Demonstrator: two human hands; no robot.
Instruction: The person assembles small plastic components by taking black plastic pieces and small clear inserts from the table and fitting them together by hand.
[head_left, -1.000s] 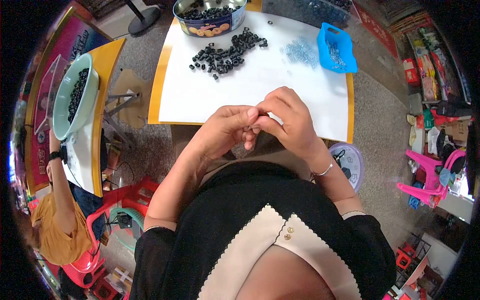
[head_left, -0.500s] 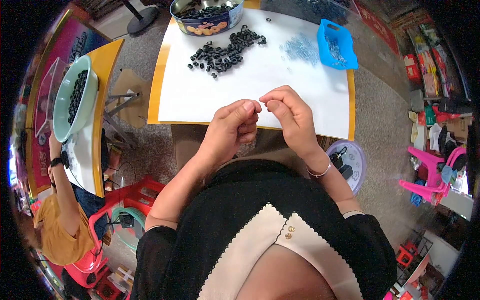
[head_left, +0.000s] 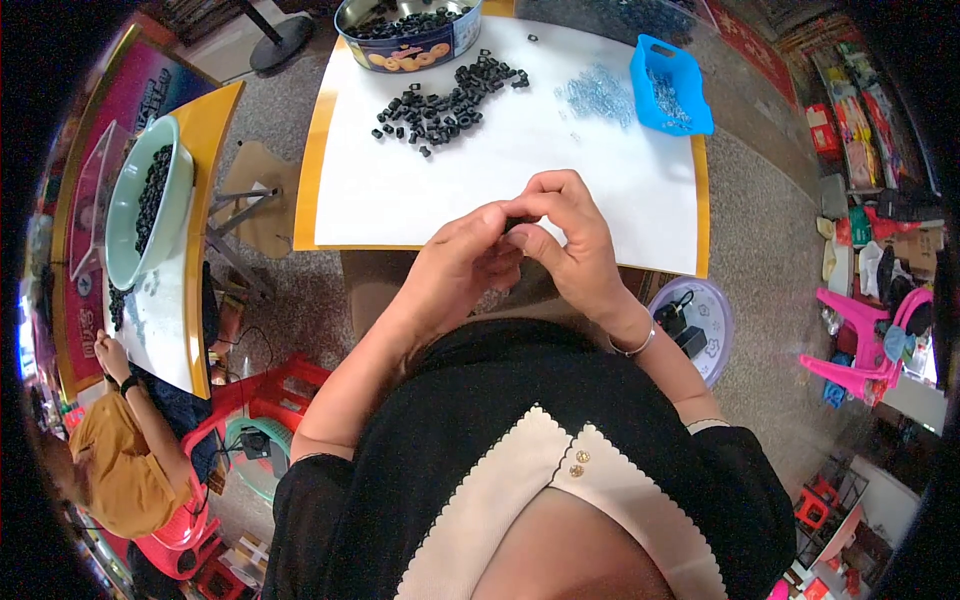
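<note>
Over the near edge of the white-topped table (head_left: 380, 205), my two hands meet fingertip to fingertip. A small black plastic part (head_left: 516, 222) shows between them. My left hand (head_left: 462, 258) is closed around it, thumb on top and fingers curled under. My right hand (head_left: 575, 238) pinches at the same part with thumb and forefinger; whether it also holds a small clear piece is hidden. Beyond my hands lies a loose pile of small black parts (head_left: 455, 115). To its right are scattered small clear pieces (head_left: 597, 95), beside a blue plastic basket (head_left: 692, 118) holding more of them.
A round cookie tin (head_left: 408, 55) with black parts stands at the table's far left. Left, a person in a mustard top (head_left: 125, 460) sits at another table with a pale green basin (head_left: 118, 225) of black parts. A lilac tub (head_left: 718, 330) is below right; pink stools (head_left: 860, 330) stand farther right.
My right hand has closed in on my left, and the black part now shows between the fingers. The other person's hand has moved from the green basin down to their tabletop.
</note>
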